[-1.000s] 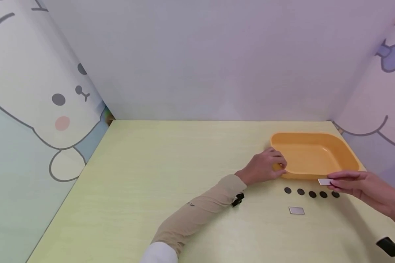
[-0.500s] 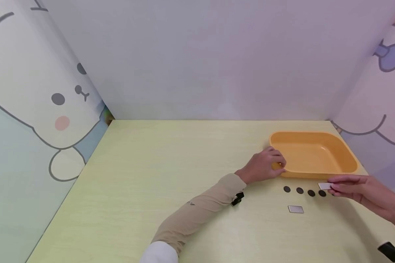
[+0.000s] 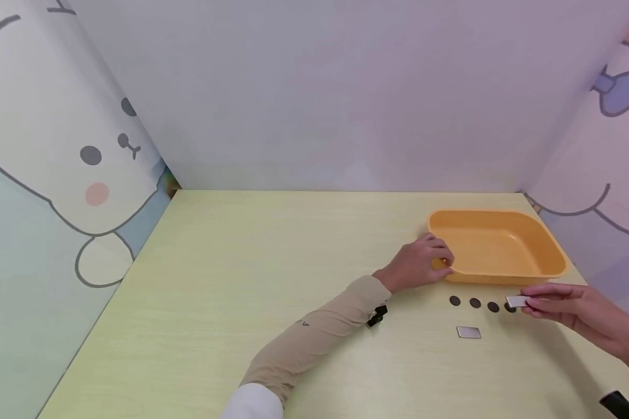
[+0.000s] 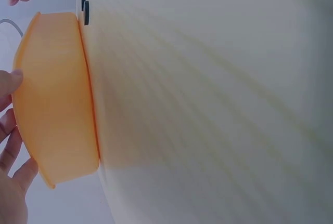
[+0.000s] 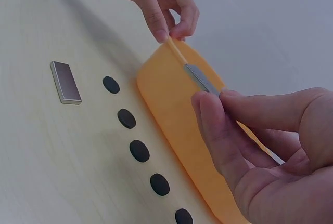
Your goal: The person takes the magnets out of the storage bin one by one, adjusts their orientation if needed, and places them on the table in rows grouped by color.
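At the near left corner of an orange plastic tray [image 3: 495, 250], my left hand [image 3: 418, 265] grips the rim between thumb and curled fingers. My right hand [image 3: 582, 311] pinches a small flat rectangular metal block [image 5: 202, 80] by one end, raised in front of the tray's near side. Below it on the table, several black round discs [image 3: 474, 303] lie in a row along the tray. Another rectangular metal block [image 5: 65, 82], silver-edged with a darker top, lies flat nearer to me. In the head view the right fingers hide the row's right end.
The pale wooden tabletop [image 3: 230, 291] stretches left of the tray. A grey back wall [image 3: 320, 99] and cartoon-printed side panels [image 3: 26, 145] enclose it. A black wrist mount [image 3: 377, 316] sits on the left sleeve, close over the table.
My right hand has come down slightly with the metal block, which now overlaps a black disc in the head view. The left hand keeps its grip on the tray. The head view shifted a little.
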### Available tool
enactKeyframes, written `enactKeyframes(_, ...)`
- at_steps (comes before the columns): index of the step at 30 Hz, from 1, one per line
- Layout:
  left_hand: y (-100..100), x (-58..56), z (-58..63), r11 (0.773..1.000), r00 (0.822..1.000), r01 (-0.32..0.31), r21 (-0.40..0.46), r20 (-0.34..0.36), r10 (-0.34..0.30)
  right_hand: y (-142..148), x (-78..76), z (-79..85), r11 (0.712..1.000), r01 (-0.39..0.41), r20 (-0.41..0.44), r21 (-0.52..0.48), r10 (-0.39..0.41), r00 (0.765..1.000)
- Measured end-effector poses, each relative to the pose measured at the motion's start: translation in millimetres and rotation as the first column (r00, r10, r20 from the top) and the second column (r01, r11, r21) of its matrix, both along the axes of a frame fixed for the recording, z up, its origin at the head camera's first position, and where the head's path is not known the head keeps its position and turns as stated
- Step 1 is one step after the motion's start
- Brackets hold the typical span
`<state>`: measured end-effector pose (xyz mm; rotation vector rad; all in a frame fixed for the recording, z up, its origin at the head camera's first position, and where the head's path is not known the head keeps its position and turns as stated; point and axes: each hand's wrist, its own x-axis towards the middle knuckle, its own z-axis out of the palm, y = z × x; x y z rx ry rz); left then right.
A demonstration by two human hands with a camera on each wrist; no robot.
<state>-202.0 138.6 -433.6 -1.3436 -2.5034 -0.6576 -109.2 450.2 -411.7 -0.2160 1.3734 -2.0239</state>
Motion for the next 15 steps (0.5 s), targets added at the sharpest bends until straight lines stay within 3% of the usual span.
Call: enactKeyframes(15, 1, -0.3, -0.4, 1.000, 1.000, 0.014, 0.020, 0.000, -0.014, 2, 10.0, -12.2, 1.000, -0.022, 0.029, -0.015, 0.022, 0.999)
